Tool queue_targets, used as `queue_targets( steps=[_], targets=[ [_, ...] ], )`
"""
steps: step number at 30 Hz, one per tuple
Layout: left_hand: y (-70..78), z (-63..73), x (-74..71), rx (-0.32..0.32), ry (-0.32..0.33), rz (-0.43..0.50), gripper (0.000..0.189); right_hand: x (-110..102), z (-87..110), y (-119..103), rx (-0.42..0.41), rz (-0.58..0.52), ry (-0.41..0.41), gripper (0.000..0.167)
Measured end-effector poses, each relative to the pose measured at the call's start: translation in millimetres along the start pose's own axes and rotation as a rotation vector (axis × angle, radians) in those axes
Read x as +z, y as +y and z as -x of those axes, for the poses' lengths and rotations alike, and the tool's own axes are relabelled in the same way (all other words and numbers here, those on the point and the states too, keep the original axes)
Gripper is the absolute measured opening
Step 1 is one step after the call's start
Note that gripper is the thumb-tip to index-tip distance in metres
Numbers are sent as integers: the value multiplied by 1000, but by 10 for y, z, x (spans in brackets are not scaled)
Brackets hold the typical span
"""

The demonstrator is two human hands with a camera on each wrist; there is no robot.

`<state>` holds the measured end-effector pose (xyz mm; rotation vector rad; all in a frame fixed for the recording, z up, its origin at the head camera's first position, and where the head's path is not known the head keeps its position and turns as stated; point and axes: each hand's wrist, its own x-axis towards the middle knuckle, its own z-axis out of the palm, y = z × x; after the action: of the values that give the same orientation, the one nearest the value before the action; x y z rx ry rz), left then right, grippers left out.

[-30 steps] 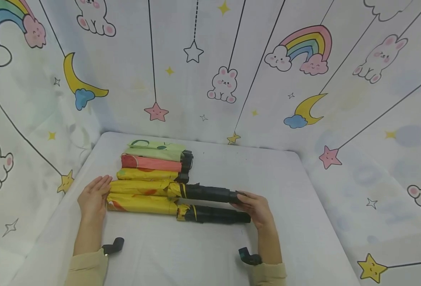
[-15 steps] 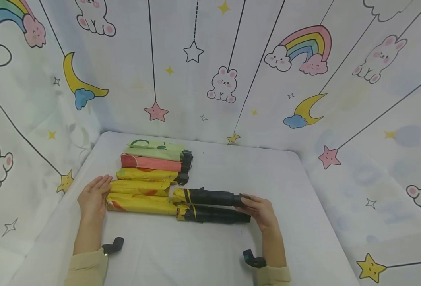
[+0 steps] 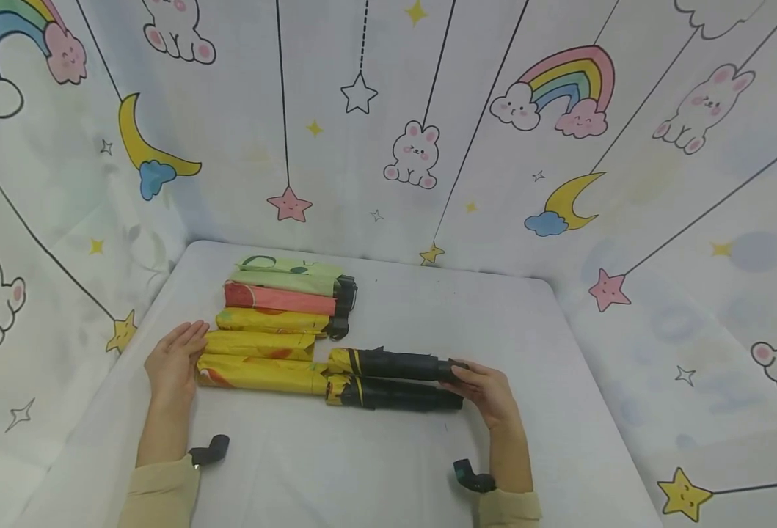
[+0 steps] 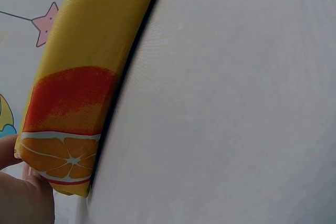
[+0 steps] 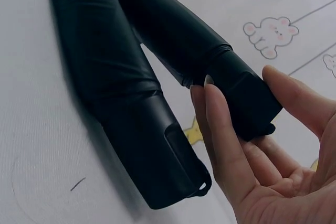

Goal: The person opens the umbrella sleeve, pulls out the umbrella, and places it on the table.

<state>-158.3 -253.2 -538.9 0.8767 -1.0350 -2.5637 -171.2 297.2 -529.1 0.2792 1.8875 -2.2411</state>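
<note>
My right hand [image 3: 487, 392] pinches the handle of the farther folded umbrella [image 3: 401, 363], black with a yellow end. In the right wrist view, thumb and fingers are round that handle [image 5: 247, 98]. Just nearer lies a second black folded umbrella [image 3: 395, 394], its yellow end against the near yellow umbrella sleeve [image 3: 263, 374]. A gap parts the farther umbrella from the far yellow sleeve [image 3: 263, 345]. My left hand [image 3: 173, 363] holds the left end of the far sleeve, beside the near one. The left wrist view shows an orange-slice print on the near sleeve [image 4: 73, 103]; the left fingertips are partly hidden.
Behind the sleeves lie a yellow umbrella [image 3: 272, 320], a red one [image 3: 279, 298] and a light green one [image 3: 285, 275], side by side with dark handles to the right. All rest on a white table [image 3: 329, 469] before a patterned cloth backdrop [image 3: 335, 161].
My right hand has moved right with the farther umbrella. Its yellow end has come out of the far sleeve, leaving a gap. The left hand has stayed at the sleeve's end.
</note>
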Motion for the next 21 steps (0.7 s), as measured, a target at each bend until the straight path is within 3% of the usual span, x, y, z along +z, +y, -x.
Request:
queue_targets(
  steps=[7, 13, 16, 21],
  targets=[
    [0, 1, 0, -2, 7, -24, 72, -61, -56, 46, 17, -6, -2, 32],
    [6, 25, 8, -2, 0, -39, 71, -121, -108, 70, 33, 52, -32, 40],
    [16, 43, 18, -7, 3, -41, 71, -159, -128, 64, 27, 173, -55, 45],
    [29, 32, 26, -11, 5, -34, 71, -156, -120, 36, 6, 413, -20, 53]
  ],
)
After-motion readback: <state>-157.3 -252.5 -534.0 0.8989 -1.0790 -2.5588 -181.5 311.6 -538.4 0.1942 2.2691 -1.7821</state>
